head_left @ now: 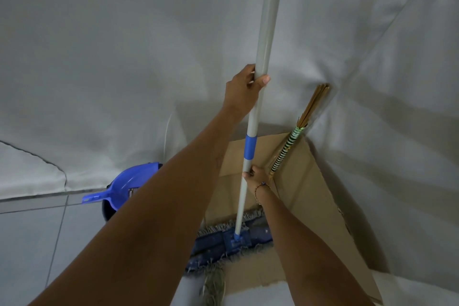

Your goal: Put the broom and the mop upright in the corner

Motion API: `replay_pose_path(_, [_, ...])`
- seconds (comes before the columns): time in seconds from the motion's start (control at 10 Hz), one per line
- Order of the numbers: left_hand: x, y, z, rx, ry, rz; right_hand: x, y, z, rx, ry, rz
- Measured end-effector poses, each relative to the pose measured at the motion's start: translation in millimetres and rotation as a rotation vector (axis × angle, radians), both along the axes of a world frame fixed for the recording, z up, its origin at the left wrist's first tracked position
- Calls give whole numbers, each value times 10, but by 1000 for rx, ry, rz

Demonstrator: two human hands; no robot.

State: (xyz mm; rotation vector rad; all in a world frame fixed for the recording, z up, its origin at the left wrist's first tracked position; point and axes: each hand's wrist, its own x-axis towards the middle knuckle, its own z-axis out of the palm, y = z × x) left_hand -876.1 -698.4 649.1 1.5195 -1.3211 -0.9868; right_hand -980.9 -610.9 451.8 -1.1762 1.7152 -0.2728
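Observation:
The mop (263, 40) has a long grey pole with a blue band and a flat blue fringed head (231, 238) resting on the floor and the cardboard. It stands almost upright in front of the corner. My left hand (244, 89) grips the pole high up, above the blue band. My right hand (257, 176) holds the pole lower down, below the band. The broom (290, 146), a bundle of thin sticks with a green-and-black striped binding, leans upright into the corner, just right of my right hand.
White cloth (124, 57) covers both walls. A sheet of brown cardboard (310, 194) lies in the corner on the floor. A blue dustpan (126, 186) sits on a dark bucket to the left. Grey tiled floor (37, 243) lies at the lower left.

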Motion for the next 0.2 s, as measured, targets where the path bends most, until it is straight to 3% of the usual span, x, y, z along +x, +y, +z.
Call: replay_pose_path(0.2, [77,165,-38,42,-86,15,-95,101,122,-51,56,131])
